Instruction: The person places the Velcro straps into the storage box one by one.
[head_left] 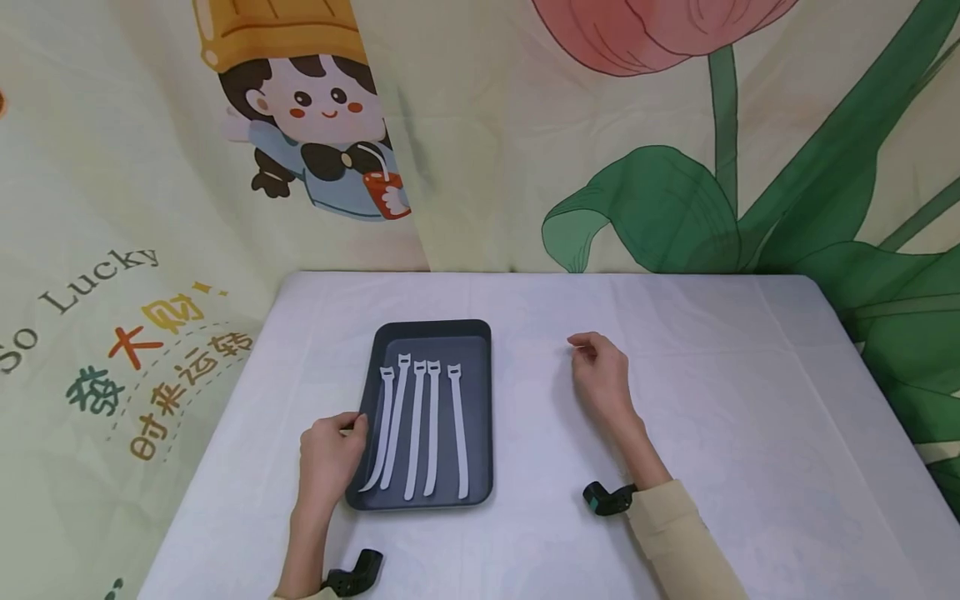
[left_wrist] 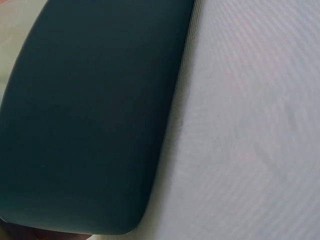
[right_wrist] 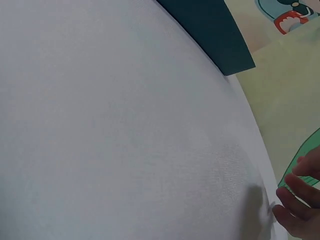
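Observation:
A dark grey rectangular tray (head_left: 472, 417) lies on the white table, with several white cable ties (head_left: 457, 433) side by side in it, their slotted heads toward the far end. At the tray's left rim, my left hand (head_left: 330, 454) pinches the edge between thumb and fingers. The left wrist view is mostly the tray's dark side wall (left_wrist: 95, 115); only a sliver of finger shows at its bottom left. Right of the tray, my right hand (head_left: 602, 379) hovers apart from it, fingers loosely curled, holding nothing. Those fingers also appear at the right wrist view's edge.
The white-covered table (head_left: 735, 400) extends to both sides of the tray. Behind its far edge hangs a printed cloth (head_left: 480, 150) with a cartoon figure and a large flower. A black wrist camera (head_left: 609, 498) sits on the right wrist, another (head_left: 356, 573) on the left.

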